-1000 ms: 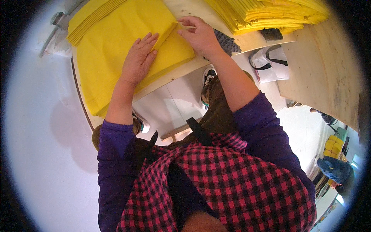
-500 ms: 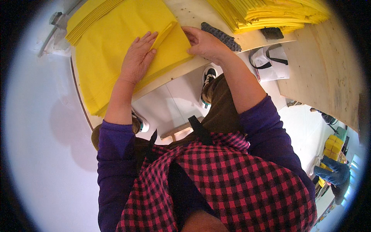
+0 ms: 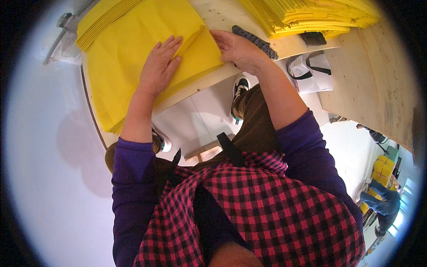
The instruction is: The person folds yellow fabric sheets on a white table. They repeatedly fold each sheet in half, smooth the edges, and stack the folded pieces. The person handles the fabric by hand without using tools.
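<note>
A stack of yellow fabric pieces (image 3: 120, 75) lies at the left end of the wooden table. My left hand (image 3: 161, 66) rests flat on top, its fingers stretched and the thumb apart. Beside its fingertips, a shallow fold runs across the upper layer toward the right corner. My right hand (image 3: 240, 51) is at the stack's right edge, its thumb and forefinger spread apart and touching the side of the fabric. Its other fingers are partly hidden behind the hand.
A dark grey textured strip (image 3: 253, 41) lies beyond my right hand. Another yellow fabric pile (image 3: 307, 18) and a small black object (image 3: 313, 38) sit farther right. Below hangs a white bag (image 3: 311, 73) near a wooden panel (image 3: 373, 75). A person (image 3: 384, 202) bends over at far right.
The raised flap beside my left hand has gone down against the stack. My right hand has shifted slightly to the right. The person at far right has bent lower.
</note>
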`<state>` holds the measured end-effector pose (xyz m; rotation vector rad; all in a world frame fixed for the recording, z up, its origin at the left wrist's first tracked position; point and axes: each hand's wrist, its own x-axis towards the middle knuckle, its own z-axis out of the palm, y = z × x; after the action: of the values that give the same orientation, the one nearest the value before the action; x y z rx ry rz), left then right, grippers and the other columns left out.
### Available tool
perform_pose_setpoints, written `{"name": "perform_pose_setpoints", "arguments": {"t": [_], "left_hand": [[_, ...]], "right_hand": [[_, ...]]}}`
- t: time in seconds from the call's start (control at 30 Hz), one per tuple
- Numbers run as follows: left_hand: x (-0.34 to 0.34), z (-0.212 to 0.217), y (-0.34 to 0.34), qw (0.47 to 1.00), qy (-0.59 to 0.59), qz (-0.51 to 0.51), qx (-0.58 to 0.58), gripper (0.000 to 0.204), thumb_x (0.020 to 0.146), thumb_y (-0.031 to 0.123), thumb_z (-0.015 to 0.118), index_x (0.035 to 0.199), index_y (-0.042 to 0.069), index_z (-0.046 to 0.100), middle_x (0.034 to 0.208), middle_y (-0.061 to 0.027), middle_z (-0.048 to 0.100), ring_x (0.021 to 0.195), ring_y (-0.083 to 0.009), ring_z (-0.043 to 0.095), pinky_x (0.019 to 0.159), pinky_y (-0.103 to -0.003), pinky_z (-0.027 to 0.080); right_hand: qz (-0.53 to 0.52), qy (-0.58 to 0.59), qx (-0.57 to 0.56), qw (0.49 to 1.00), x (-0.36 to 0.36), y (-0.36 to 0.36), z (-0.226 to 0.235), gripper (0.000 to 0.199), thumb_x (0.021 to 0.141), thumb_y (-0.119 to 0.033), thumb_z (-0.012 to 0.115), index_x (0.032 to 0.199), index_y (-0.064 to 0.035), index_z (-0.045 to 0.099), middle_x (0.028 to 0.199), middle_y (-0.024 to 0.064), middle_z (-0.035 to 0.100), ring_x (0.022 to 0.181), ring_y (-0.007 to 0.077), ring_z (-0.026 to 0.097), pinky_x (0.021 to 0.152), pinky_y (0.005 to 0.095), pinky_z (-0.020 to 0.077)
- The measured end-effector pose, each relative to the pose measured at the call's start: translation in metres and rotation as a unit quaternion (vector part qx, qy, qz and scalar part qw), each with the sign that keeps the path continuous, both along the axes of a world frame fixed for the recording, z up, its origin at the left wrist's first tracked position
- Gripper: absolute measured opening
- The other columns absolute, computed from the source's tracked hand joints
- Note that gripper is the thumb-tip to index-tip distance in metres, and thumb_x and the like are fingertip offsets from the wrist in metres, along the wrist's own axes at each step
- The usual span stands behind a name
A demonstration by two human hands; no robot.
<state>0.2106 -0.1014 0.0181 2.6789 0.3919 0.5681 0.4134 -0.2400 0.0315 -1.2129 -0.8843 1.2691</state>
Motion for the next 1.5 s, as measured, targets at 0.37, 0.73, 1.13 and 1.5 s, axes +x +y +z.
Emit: {"name": "perform_pose_setpoints", "arguments": {"t": [0.37, 0.73, 1.13, 1.5], "left_hand": [[0.001, 0.0, -0.001, 1.0, 0.002, 0.001, 0.005, 0.042, 0.092, 0.024, 0.048, 0.129, 0.005, 0.05, 0.139, -0.008, 0.046, 0.133, -0.0281, 0.037, 0.111, -0.045, 0.025], [0.001, 0.0, -0.001, 1.0, -0.004, -0.006, 0.007, 0.041, 0.091, 0.023, 0.049, 0.129, 0.008, 0.052, 0.138, -0.0092, 0.048, 0.132, -0.0282, 0.038, 0.11, -0.045, 0.025], [0.001, 0.001, -0.001, 1.0, 0.006, -0.005, 0.007, 0.041, 0.091, 0.023, 0.049, 0.129, 0.008, 0.051, 0.138, -0.0105, 0.047, 0.133, -0.0285, 0.037, 0.111, -0.045, 0.024], [0.001, 0.001, -0.001, 1.0, 0.0, -0.007, 0.007, 0.042, 0.091, 0.024, 0.049, 0.129, 0.007, 0.052, 0.137, -0.0113, 0.048, 0.132, -0.0296, 0.038, 0.11, -0.046, 0.025]], "right_hand": [[0.016, 0.015, -0.004, 1.0, 0.004, 0.0, -0.005, 0.078, 0.064, 0.015, 0.052, 0.139, 0.0066, 0.031, 0.138, 0.0145, 0.043, 0.132, 0.0217, 0.038, 0.11, 0.0301, 0.0281], [-0.091, -0.082, -0.007, 0.993, 0.001, 0.003, -0.011, 0.068, 0.071, 0.006, 0.066, 0.134, 0.0034, 0.041, 0.128, 0.0144, 0.054, 0.117, 0.0224, 0.053, 0.1, 0.0311, 0.0412], [-0.189, -0.333, 0.051, 0.922, 0.001, 0.01, -0.017, 0.055, 0.067, -0.01, 0.073, 0.118, -0.0062, 0.055, 0.111, 0.0115, 0.061, 0.099, 0.0216, 0.062, 0.088, 0.0327, 0.0504], [-0.192, -0.438, 0.176, 0.86, 0.002, 0.006, -0.016, 0.021, 0.066, -0.008, 0.069, 0.086, -0.0152, 0.068, 0.11, 0.0075, 0.058, 0.103, 0.0252, 0.058, 0.092, 0.0333, 0.0459]]}}
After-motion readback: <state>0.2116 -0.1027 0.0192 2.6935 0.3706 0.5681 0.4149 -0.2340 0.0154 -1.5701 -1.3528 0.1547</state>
